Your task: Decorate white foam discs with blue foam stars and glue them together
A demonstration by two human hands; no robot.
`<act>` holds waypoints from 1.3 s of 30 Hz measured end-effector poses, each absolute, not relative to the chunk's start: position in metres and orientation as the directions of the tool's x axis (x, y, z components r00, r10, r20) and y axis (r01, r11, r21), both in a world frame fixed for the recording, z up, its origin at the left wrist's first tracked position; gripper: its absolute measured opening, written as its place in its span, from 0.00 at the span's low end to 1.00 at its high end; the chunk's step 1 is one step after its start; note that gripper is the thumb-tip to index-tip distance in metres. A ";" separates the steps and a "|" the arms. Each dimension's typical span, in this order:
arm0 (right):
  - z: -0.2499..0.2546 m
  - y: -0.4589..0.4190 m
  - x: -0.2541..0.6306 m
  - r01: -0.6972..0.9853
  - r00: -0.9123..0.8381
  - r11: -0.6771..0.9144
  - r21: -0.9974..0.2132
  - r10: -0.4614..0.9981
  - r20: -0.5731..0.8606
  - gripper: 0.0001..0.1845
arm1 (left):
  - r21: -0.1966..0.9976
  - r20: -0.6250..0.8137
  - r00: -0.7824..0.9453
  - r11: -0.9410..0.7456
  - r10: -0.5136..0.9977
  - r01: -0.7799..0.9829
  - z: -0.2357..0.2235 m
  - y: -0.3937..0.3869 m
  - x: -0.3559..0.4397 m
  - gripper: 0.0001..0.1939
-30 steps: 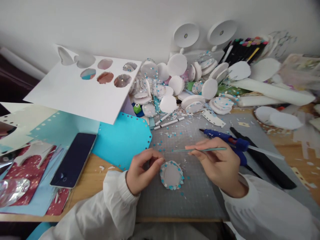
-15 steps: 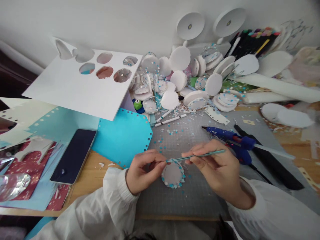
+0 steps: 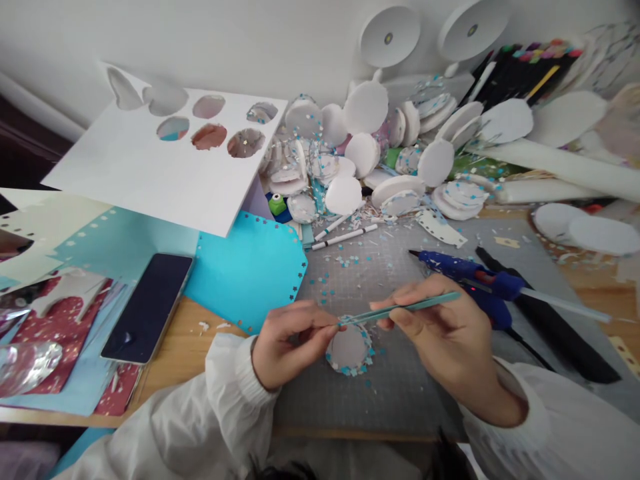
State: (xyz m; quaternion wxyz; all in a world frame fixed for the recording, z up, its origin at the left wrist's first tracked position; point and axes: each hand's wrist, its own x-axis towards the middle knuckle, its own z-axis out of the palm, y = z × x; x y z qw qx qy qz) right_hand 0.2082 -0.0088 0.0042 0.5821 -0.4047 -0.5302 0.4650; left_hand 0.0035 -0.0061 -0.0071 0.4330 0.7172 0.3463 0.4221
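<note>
My right hand grips a pair of teal tweezers, held nearly level with the tips pointing left. Those tips meet the fingertips of my left hand, where thumb and forefinger are pinched together. Whatever sits in that pinch is too small to make out. Just below the tips, a round white disc lies on the grey cutting mat. Tiny blue and white star-shaped paper bits ring its edge, and its upper left rim is partly hidden by my left fingers.
A blue glue gun and a black bar lie on the right. White discs pile up at the back. On the left are a phone, turquoise paper and a white board with holes. Loose star bits dot the mat.
The tweezers have come left and down from the air on the right until their tips meet my left fingertips. My left hand stays nearly still. The view has tilted and shifted slightly.
</note>
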 end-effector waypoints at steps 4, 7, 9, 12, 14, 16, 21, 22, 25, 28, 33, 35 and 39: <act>0.004 -0.009 0.209 -0.126 -0.020 0.252 -0.959 0.966 0.257 0.08 | 0.909 0.296 0.402 -0.385 0.866 0.160 -0.006 -0.006 0.004 0.07; 0.004 -0.008 0.211 -0.142 0.009 0.271 -0.952 0.962 0.273 0.08 | 0.908 0.294 0.394 -0.382 0.871 0.168 -0.006 -0.005 0.005 0.07; 0.004 -0.007 0.211 -0.136 0.043 0.290 -0.947 0.957 0.287 0.08 | 0.907 0.300 0.380 -0.385 0.875 0.171 -0.006 -0.005 0.005 0.07; 0.004 -0.005 0.210 -0.122 0.066 0.336 -0.934 0.942 0.330 0.07 | 0.906 0.300 0.361 -0.382 0.883 0.181 -0.006 -0.005 0.005 0.07; 0.006 -0.004 0.210 -0.107 0.064 0.376 -0.920 0.926 0.371 0.07 | 0.908 0.292 0.350 -0.373 0.890 0.190 -0.006 -0.005 0.005 0.08; 0.009 -0.004 0.211 -0.065 0.057 0.423 -0.904 0.906 0.420 0.08 | 0.914 0.287 0.338 -0.362 0.897 0.184 -0.005 -0.004 0.005 0.08; 0.028 -0.020 0.214 0.296 -0.214 0.745 -0.598 0.662 0.718 0.14 | 0.955 0.252 0.349 -0.289 0.903 0.059 0.002 -0.006 0.002 0.13; 0.032 -0.024 0.213 0.351 -0.325 0.814 -0.463 0.570 0.755 0.12 | 0.967 0.229 0.358 -0.254 0.905 0.026 0.003 -0.007 0.001 0.15; 0.038 -0.034 0.200 0.416 -0.501 0.897 -0.148 0.362 0.786 0.05 | 0.988 0.156 0.403 -0.140 0.902 -0.070 0.006 -0.010 -0.001 0.21; 0.034 -0.033 0.186 0.404 -0.557 0.913 0.053 0.199 0.807 0.03 | 0.993 0.077 0.456 -0.028 0.887 -0.113 0.004 -0.013 -0.002 0.24; 0.027 -0.019 0.183 0.271 -0.694 0.906 0.325 -0.050 0.718 0.04 | 0.989 -0.035 0.405 0.090 0.914 -0.117 -0.001 -0.017 -0.003 0.26; 0.027 -0.018 0.184 0.267 -0.709 0.908 0.323 -0.042 0.704 0.06 | 0.985 -0.064 0.384 0.119 0.921 -0.121 -0.001 -0.018 -0.002 0.25; 0.028 -0.027 0.186 0.334 -0.705 0.934 0.124 0.160 0.691 0.14 | 0.984 -0.103 0.329 0.144 0.939 -0.102 -0.003 -0.017 -0.001 0.25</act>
